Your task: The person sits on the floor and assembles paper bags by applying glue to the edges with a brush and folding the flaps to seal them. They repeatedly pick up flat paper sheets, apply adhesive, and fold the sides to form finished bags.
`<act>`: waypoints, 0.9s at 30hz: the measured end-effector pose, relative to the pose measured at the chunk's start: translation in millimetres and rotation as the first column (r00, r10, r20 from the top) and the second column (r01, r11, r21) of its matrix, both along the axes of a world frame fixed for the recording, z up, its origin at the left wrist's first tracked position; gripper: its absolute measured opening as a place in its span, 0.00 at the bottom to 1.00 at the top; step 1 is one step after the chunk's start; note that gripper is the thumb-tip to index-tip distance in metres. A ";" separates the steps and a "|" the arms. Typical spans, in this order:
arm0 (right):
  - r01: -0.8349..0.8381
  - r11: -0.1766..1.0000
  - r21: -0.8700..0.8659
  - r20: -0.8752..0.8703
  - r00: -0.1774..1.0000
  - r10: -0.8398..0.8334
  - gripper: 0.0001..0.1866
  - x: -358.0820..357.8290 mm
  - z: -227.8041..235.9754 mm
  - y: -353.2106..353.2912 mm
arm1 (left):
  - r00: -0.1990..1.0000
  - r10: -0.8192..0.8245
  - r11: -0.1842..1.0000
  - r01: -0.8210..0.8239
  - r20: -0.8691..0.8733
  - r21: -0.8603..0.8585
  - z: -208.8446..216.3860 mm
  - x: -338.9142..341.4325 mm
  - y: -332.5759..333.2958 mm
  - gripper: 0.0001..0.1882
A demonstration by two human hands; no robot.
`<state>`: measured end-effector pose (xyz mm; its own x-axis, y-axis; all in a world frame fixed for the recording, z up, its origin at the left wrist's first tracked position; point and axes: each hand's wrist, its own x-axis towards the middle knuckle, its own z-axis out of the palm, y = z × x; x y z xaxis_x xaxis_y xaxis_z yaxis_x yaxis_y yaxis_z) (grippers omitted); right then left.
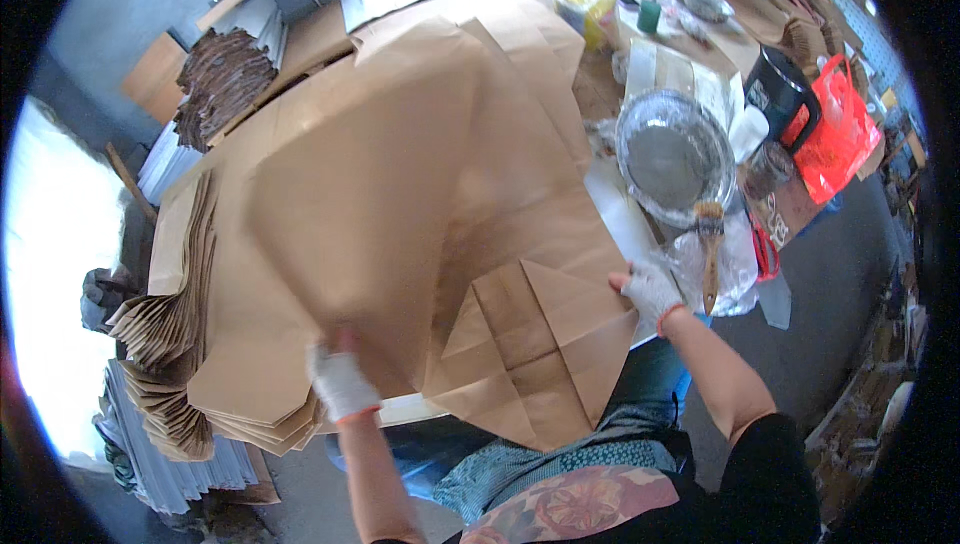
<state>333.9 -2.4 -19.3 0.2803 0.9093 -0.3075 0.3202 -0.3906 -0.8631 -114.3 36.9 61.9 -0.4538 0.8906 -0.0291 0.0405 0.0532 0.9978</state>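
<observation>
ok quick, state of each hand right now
Left hand: blurred, at edge of brown paper sheet; grip can't be told.
Right hand: at edge of folded brown paper; grip can't be told.

no readable lettering or numbers

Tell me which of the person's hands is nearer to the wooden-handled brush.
The right. The right hand is just left of the wooden-handled brush; the left hand is much farther left, across the folded brown paper.
</observation>
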 end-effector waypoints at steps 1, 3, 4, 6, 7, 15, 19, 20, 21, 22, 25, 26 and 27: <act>-0.030 0.999 -0.038 0.023 0.999 0.031 0.24 1.2 15.7 -5.3 | 0.976 0.199 0.980 -0.200 0.090 -0.001 22.3 -1.5 2.5 0.13; -0.119 0.985 -0.124 0.035 0.992 0.124 0.25 -4.9 34.4 -9.4 | 0.908 0.205 0.953 -0.271 0.367 0.138 27.3 -63.2 -3.1 0.21; -0.134 0.979 -0.156 -0.064 0.990 0.125 0.24 -1.9 36.1 -12.9 | 0.870 0.332 0.928 -0.371 0.364 0.042 37.5 -76.7 -2.7 0.21; -0.172 0.962 -0.210 -0.268 0.957 0.113 0.24 5.3 36.0 -19.6 | 0.836 0.498 0.862 -0.505 0.231 -0.028 34.0 -129.0 -0.8 0.23; -0.181 0.974 -0.134 -0.332 0.935 0.128 0.22 1.2 36.5 -23.6 | 0.834 0.542 0.838 -0.546 0.108 0.008 19.9 -168.3 -6.9 0.24; 0.127 0.977 0.174 -0.185 0.978 -0.094 0.17 -18.8 14.1 -48.5 | 0.591 0.787 0.596 -0.802 -0.177 -0.029 -14.8 -285.6 -62.7 0.27; 0.209 0.971 0.120 -0.283 0.944 -0.168 0.21 -12.5 7.5 -43.4 | 0.144 0.615 0.670 -0.615 -0.776 0.417 54.3 -172.2 -53.9 0.24; 0.232 0.964 0.132 -0.318 0.931 -0.181 0.19 -17.2 10.3 -34.2 | 0.518 0.544 0.800 -0.556 -0.660 0.223 65.3 -142.9 -39.8 0.24; 0.261 0.955 0.141 -0.342 0.918 -0.200 0.17 -19.8 19.1 -22.8 | 0.817 0.395 0.911 -0.408 -0.421 0.063 63.7 -125.6 -26.5 0.24; 0.269 0.951 0.149 -0.393 0.899 -0.193 0.15 -29.4 24.0 -6.5 | 0.984 0.124 0.980 -0.101 -0.128 0.171 10.6 -151.7 -11.2 0.27; 0.301 0.941 0.153 -0.350 0.907 -0.234 0.19 -33.3 22.4 39.3 | 0.857 -0.503 0.848 0.515 0.113 -0.128 -4.7 -26.3 49.2 0.27; 0.321 0.929 0.182 -0.342 0.907 -0.246 0.20 -40.9 23.9 55.7 | 0.847 -0.522 0.849 0.527 0.097 -0.034 -14.1 -1.2 61.3 0.27; 0.296 0.920 0.256 -0.242 0.941 -0.236 0.21 -48.1 29.1 71.6 | 0.838 -0.540 0.842 0.537 0.078 0.059 -26.2 16.1 74.6 0.28</act>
